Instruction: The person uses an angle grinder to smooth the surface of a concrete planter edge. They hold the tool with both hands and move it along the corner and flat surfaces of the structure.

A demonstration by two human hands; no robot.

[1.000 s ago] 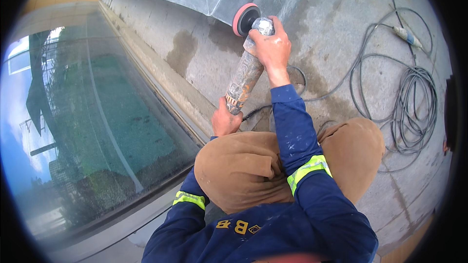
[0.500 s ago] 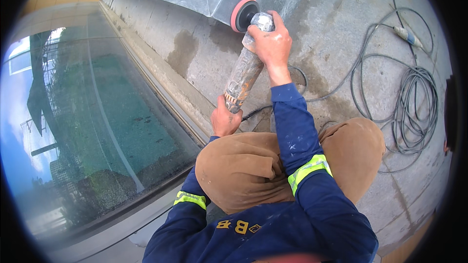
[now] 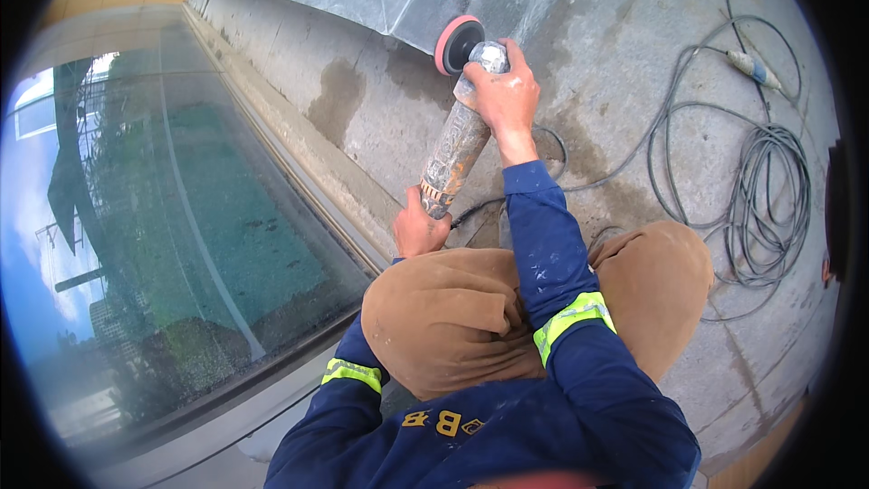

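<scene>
A worn, dust-caked angle polisher (image 3: 459, 143) slants across the space in front of my knees, held in both hands. My right hand (image 3: 505, 100) wraps round its front end by the silver gear head (image 3: 490, 56). Around the rear end of the body closes my left hand (image 3: 420, 225), partly hidden by my knee. The round pad (image 3: 459, 44), black with a red rim, is tilted up beside the corner of a grey stone slab (image 3: 398, 0). Whether pad and stone touch, I cannot tell.
From the polisher's rear a dark cable (image 3: 625, 167) runs right to a loose coil (image 3: 769, 190) and a white-and-blue connector (image 3: 753, 67) on the concrete floor (image 3: 615, 27). A large reflective glass pane (image 3: 208, 208) lies along my left, with a concrete kerb (image 3: 299, 140) beside it.
The polisher's pad and head have come slightly back toward me, and both hands have moved with it. My grip looks the same.
</scene>
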